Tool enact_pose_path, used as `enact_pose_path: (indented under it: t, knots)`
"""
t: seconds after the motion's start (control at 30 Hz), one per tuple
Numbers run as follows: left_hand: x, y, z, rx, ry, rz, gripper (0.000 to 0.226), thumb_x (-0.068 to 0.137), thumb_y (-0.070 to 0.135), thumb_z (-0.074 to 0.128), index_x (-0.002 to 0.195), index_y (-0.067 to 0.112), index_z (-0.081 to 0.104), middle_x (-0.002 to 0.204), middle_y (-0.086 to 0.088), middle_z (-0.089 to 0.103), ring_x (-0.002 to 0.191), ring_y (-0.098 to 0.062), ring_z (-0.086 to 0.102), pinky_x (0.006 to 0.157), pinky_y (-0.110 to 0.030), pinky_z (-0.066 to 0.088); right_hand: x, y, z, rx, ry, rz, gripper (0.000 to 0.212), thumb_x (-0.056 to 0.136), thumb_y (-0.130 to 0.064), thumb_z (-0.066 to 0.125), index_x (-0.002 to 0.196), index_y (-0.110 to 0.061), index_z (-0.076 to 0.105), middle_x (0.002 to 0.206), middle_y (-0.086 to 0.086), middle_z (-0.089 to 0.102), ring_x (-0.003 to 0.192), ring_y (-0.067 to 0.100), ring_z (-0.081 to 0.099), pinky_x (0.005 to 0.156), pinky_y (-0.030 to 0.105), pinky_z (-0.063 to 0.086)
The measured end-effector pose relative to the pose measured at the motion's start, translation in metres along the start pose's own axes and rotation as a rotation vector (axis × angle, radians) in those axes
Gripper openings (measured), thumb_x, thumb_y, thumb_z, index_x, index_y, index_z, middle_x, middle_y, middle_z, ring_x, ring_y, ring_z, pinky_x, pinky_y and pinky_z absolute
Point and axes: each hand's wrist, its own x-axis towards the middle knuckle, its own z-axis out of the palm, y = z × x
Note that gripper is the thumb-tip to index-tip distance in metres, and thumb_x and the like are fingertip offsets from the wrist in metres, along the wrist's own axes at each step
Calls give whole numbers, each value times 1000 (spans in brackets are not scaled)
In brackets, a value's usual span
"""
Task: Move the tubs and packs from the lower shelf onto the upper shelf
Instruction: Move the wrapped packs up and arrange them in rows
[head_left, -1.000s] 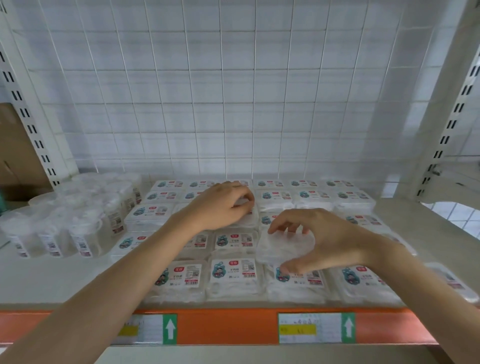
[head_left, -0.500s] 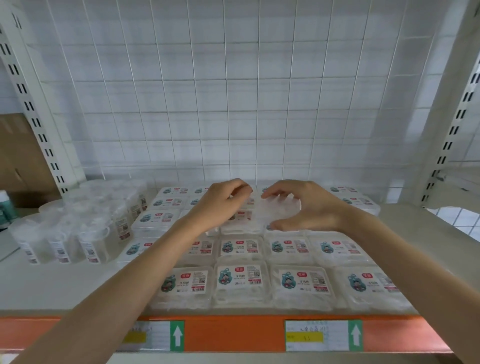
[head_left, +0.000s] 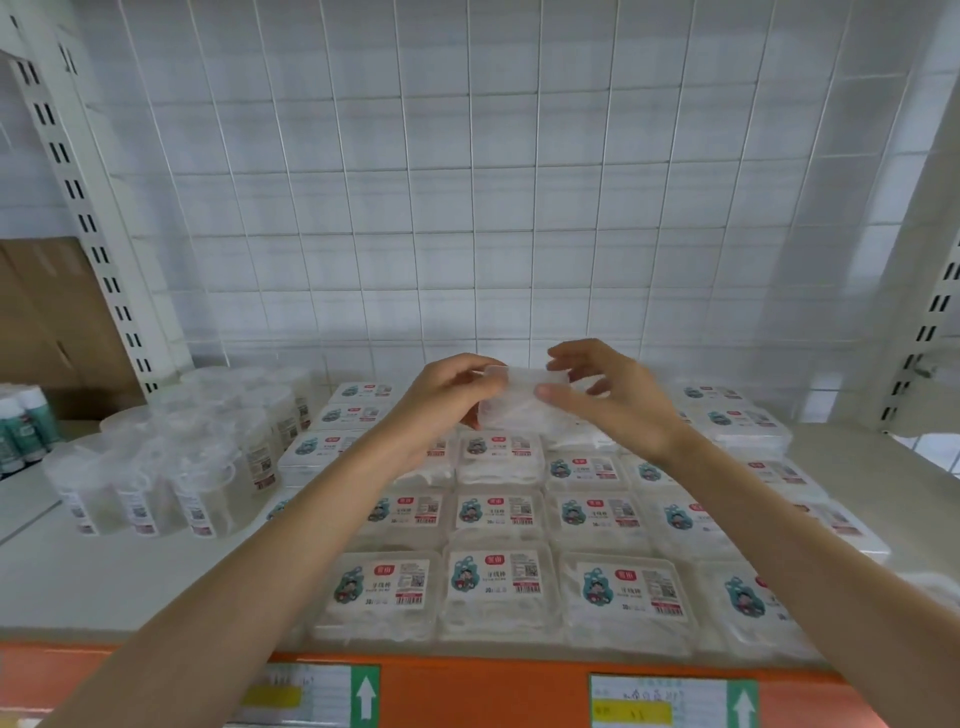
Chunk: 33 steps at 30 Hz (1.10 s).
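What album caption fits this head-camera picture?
Left hand and right hand hold a clear pack above rows of labelled packs.

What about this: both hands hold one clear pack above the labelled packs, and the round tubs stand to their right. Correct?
Not quite. The head view shows the round tubs left of the labelled packs, not right. The left hand and right hand do hold one clear pack above them.

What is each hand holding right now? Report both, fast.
Left hand: closed, gripping the left end of the clear pack.
Right hand: closed, pinching the same pack's right end.
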Motion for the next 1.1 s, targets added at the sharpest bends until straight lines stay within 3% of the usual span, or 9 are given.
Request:
enact_pose_path:
  t: [0.1, 0.27, 0.4, 0.53, 0.73, 0.83, 0.9, 1.03, 1.1]
  knots:
    - [1, -1, -1, -41, 11, 13, 16, 94, 20, 66, 109, 22, 70, 91, 5, 66, 79, -9, 63, 67, -24, 52, 0, 5, -6, 169, 13, 140, 35, 84, -45, 69, 113, -25, 67, 97, -11, 72, 89, 2, 66, 70, 14, 45]
    - [2, -2, -2, -22, 16, 52, 17, 94, 18, 65, 108, 26, 69, 94, 3, 63, 82, -8, 62, 67, -20, 51, -1, 7, -3, 219, -32, 160, 26, 87, -31, 71, 111, -22, 66, 83, -8, 75, 71, 1, 67, 61, 11, 44]
    - [1, -3, -1, 14, 111, 19, 24, 98, 41, 54, 115, 27, 63, 102, 8, 67, 91, -10, 65, 74, -25, 53, -1, 5, -3, 288, -18, 125, 24, 86, -22, 74, 108, -23, 66, 80, -8, 73, 71, 2, 65, 61, 11, 44]
    - [6, -9, -3, 70, 235, -16, 44, 102, 53, 35, 105, 23, 67, 87, 6, 70, 72, -8, 63, 70, -27, 45, -5, 5, -5, 216, 67, 38, 29, 83, -14, 77, 107, -25, 68, 93, -8, 69, 74, 7, 66, 65, 18, 50]
    - [3, -6, -5, 147, 138, -95, 41, 98, 56, 42, 92, 25, 68, 67, 3, 65, 65, -12, 56, 70, -30, 43, -10, 2, -3, 186, 97, -17, 28, 84, -10, 75, 103, -28, 67, 105, -12, 71, 80, 10, 72, 71, 25, 54]
    - [0, -2, -1, 179, 82, -111, 34, 96, 52, 47, 101, 26, 67, 71, 3, 73, 65, -8, 64, 69, -29, 43, -12, 2, -2, 208, 67, -5, 30, 84, -4, 74, 104, -26, 68, 96, -6, 75, 83, 12, 73, 80, 32, 57]
    - [-1, 0, -1, 181, 90, -74, 28, 97, 45, 51, 99, 23, 70, 71, 5, 73, 67, -5, 67, 66, -26, 43, -13, 2, -2, 249, 46, 0, 32, 85, 2, 71, 104, -23, 68, 92, -1, 76, 86, 14, 73, 82, 29, 57]
    - [-1, 0, -5, 96, 104, -28, 19, 96, 31, 60, 104, 20, 72, 88, 5, 75, 74, -5, 69, 65, -23, 47, -11, 1, -2, 351, 14, 8, 31, 82, 10, 69, 98, -17, 69, 122, -8, 64, 98, 15, 70, 78, 23, 56]
    - [-2, 1, -6, 38, 105, -16, 20, 95, 27, 62, 110, 17, 71, 93, 5, 75, 74, -4, 69, 62, -20, 50, -10, 1, 0, 365, -10, 47, 27, 83, 4, 72, 100, -16, 66, 125, -10, 61, 99, 14, 69, 78, 23, 56]
